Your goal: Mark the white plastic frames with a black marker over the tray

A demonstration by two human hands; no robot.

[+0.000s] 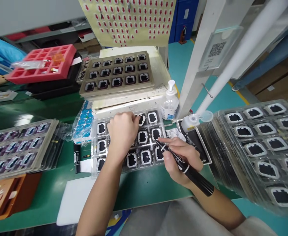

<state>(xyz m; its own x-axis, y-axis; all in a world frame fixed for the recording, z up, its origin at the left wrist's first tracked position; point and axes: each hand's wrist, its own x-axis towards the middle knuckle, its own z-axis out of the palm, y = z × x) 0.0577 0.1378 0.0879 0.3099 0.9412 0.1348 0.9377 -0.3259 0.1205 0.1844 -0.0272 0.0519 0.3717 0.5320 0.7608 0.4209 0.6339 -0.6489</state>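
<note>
Two bare hands work over a clear plastic blister tray (95, 144) of small black square parts with white rims, which lies on the green bench top (139, 186) straight in front of the person. The left hand (121, 132) rests palm down on the middle of the tray, fingers curled, its fingertips touching a part in the top row; whether it pinches that part cannot be told. The right hand (180, 157) is closed around a black marker pen with white lettering (185, 165), held in a writing grip, the tip down at a part on the tray's right side, just beside the left hand. A second black marker (76, 157) lies on the bench at the tray's left edge. Behind the tray stand a clear pump bottle (170, 103) and a small white-capped bottle (190, 122). Farther back sits a tan moulded tray holding dark parts (117, 72), with a red compartment tray (43, 62) to its left. A stack of clear trays with similar black parts (259, 144) rises at the right, and another stack of trays (18, 144) lies at the left.
</note>
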